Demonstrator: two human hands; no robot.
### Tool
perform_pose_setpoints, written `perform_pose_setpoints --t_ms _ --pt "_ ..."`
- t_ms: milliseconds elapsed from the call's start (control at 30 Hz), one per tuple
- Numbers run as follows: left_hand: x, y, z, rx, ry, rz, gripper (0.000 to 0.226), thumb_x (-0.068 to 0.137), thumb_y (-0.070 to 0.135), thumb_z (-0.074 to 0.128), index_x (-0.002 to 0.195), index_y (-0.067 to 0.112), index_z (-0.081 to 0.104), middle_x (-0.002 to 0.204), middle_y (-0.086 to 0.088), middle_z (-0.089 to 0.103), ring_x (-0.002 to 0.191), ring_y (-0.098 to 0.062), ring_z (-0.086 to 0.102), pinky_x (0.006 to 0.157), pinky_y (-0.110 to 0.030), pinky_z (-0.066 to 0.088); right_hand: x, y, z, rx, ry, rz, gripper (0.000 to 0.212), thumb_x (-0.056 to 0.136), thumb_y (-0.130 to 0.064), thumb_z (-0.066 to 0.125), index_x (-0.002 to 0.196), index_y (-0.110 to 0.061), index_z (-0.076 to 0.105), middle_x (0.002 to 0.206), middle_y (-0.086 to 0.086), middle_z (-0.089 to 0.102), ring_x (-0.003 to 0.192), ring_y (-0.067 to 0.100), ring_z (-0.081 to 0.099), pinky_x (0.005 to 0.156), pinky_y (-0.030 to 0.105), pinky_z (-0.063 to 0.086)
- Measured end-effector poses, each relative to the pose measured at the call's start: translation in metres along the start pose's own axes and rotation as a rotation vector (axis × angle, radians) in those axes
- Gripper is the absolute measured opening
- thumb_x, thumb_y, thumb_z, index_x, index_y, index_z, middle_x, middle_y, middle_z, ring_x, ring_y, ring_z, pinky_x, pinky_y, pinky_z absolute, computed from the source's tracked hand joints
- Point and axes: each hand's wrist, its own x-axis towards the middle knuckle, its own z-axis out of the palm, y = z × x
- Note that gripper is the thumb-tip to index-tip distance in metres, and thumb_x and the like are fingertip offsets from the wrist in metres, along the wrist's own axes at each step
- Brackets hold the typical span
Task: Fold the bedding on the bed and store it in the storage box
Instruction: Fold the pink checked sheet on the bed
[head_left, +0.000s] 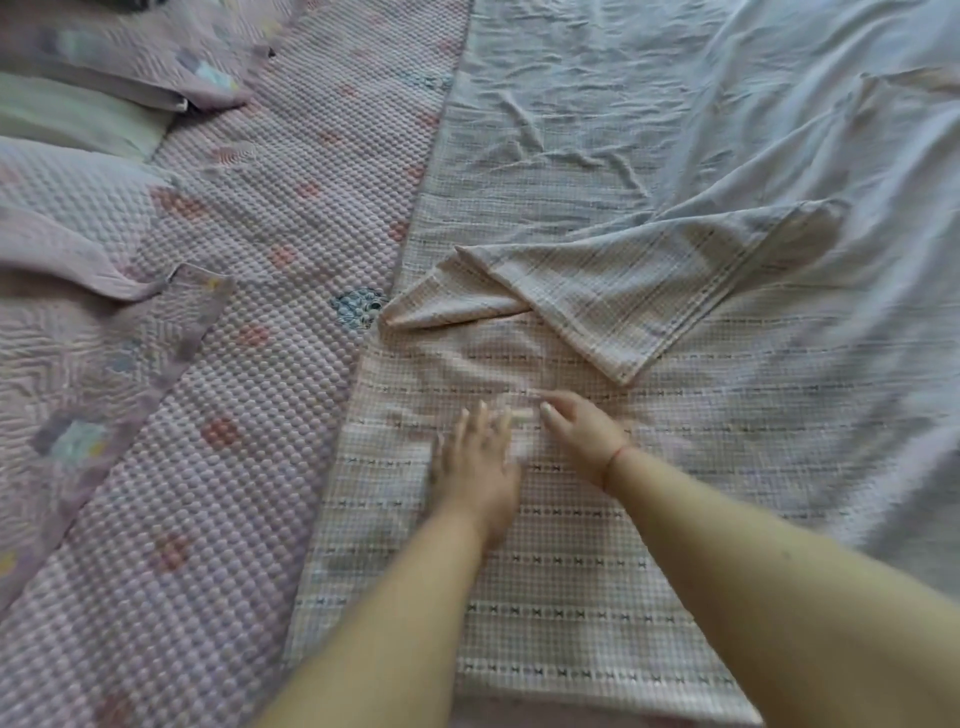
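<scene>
A thin checked blanket (571, 571), pale pink with rows of small dark marks, lies spread over the right half of the bed. One corner of it (623, 301) is turned back on itself and lies as a loose triangle. My left hand (475, 467) rests flat on the blanket with straight fingers, blurred by motion. My right hand (582, 436) lies just beside it, fingers stretched toward the left hand and touching the cloth. Both hands sit just below the turned-back corner. No storage box is in view.
A pink quilted mattress pad (249, 364) with a bubble texture covers the left half of the bed. Quilted lilac pillows (78, 218) and a lilac quilted cover (67, 389) lie at the far left. The blanket's far part (727, 104) is wrinkled.
</scene>
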Motion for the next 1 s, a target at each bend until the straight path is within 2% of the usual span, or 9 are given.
perform_pose_setpoints --t_ms 100,233,300,433,533,633,700,833,1000 --pt "-0.026 -0.006 0.022 0.167 -0.118 -0.064 0.065 0.099 0.055 0.016 0.151 0.032 -0.016 0.158 0.002 -0.027 0.146 -0.022 -0.025 0.118 -0.05 -0.012 -0.032 0.03 0.013 -0.31 -0.064 -0.057 0.049 0.099 -0.041 0.037 0.146 -0.028 0.034 0.156 -0.005 0.024 0.144 0.015 0.021 0.118 0.033 0.014" --pt "-0.031 -0.017 0.009 0.225 -0.103 -0.26 0.069 0.098 0.058 0.01 0.152 0.024 -0.018 0.158 -0.002 -0.028 0.146 -0.025 -0.025 0.118 -0.052 -0.01 -0.068 0.066 0.002 -0.545 -0.026 0.034 0.055 0.1 -0.049 0.022 0.151 -0.035 0.007 0.159 -0.014 -0.003 0.146 0.007 -0.008 0.117 0.033 -0.012" --pt "-0.033 -0.002 0.003 0.213 -0.062 -0.247 0.069 0.099 0.055 0.009 0.151 0.02 -0.019 0.157 -0.005 -0.03 0.144 -0.026 -0.028 0.117 -0.05 -0.014 -0.078 0.075 -0.008 -0.57 -0.03 0.082 0.058 0.099 -0.053 0.019 0.152 -0.034 0.005 0.159 -0.013 -0.007 0.145 0.007 -0.013 0.117 0.034 -0.013" --pt "-0.047 0.056 0.017 0.263 -0.127 0.133 0.064 0.102 0.049 0.01 0.151 0.021 -0.019 0.156 -0.002 -0.032 0.142 -0.018 -0.031 0.119 -0.043 -0.014 -0.09 0.087 -0.022 -0.485 -0.089 0.037 0.084 0.08 -0.074 -0.01 0.151 -0.034 0.01 0.159 -0.013 -0.001 0.146 0.007 -0.007 0.117 0.032 -0.01" --pt "-0.044 0.077 0.023 0.325 -0.213 0.092 0.065 0.102 0.051 0.013 0.154 0.018 -0.007 0.162 -0.002 -0.015 0.149 -0.019 -0.013 0.121 -0.042 -0.001 -0.103 0.113 -0.045 -0.5 -0.037 0.194 0.059 0.097 -0.056 0.01 0.152 -0.032 0.006 0.159 -0.012 -0.005 0.146 0.009 -0.008 0.119 0.04 -0.006" --pt "-0.039 0.106 0.015 0.353 -0.175 -0.052 0.067 0.101 0.05 0.018 0.154 0.009 0.013 0.162 -0.01 0.011 0.149 -0.025 0.01 0.12 -0.042 0.011 -0.124 0.148 -0.075 -0.495 0.01 0.388 0.059 0.099 -0.053 0.013 0.152 -0.031 0.003 0.159 -0.012 -0.008 0.146 0.011 -0.008 0.119 0.043 -0.002" --pt "-0.042 0.137 0.017 0.33 -0.108 0.011 0.064 0.101 0.047 0.025 0.15 0.007 0.023 0.158 -0.012 0.024 0.145 -0.027 0.02 0.119 -0.04 0.016 -0.141 0.172 -0.093 -0.422 0.015 0.447 0.059 0.099 -0.053 0.013 0.152 -0.032 0.0 0.158 -0.012 -0.012 0.146 0.012 -0.01 0.119 0.043 0.001" --pt "-0.063 0.192 0.052 0.245 -0.196 0.319 0.059 0.102 0.039 0.031 0.153 0.015 0.016 0.162 -0.006 0.011 0.149 -0.023 0.008 0.119 -0.037 0.011 -0.17 0.209 -0.105 -0.318 -0.014 0.44 0.061 0.099 -0.053 0.015 0.152 -0.03 -0.002 0.159 -0.008 -0.013 0.146 0.015 -0.01 0.12 0.038 0.004" --pt "-0.08 0.261 0.091 0.273 -0.262 0.474 0.056 0.101 0.036 0.034 0.152 0.02 0.02 0.162 -0.003 0.011 0.149 -0.021 0.008 0.12 -0.036 0.009 -0.211 0.256 -0.141 -0.345 -0.013 0.522 0.064 0.098 -0.055 0.012 0.152 -0.026 -0.004 0.159 -0.006 -0.011 0.147 0.014 -0.004 0.12 0.035 0.005"
